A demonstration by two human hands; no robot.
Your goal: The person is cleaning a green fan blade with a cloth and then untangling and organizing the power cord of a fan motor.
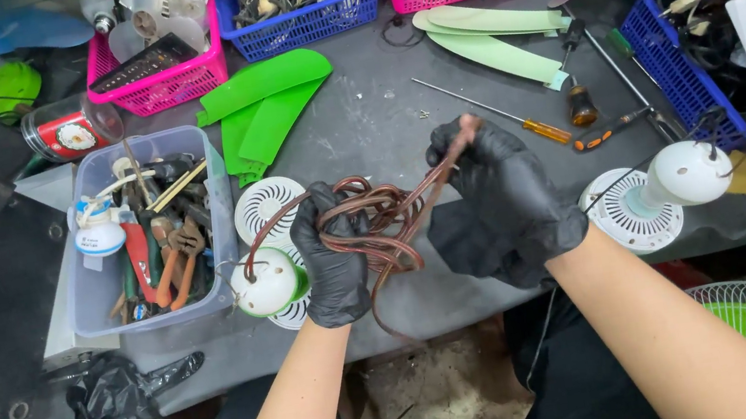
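My left hand (334,263) clamps the brown cord coil (373,222) over the near table edge, right hand (501,192) pinching the loose end — best to keep each loop snug and even

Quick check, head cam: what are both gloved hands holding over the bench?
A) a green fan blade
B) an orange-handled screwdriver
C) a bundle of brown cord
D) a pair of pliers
C. The left hand grips a coiled bundle of brown cord and the right hand pinches a strand of it; the green fan blades and the orange-handled screwdriver lie untouched on the table.
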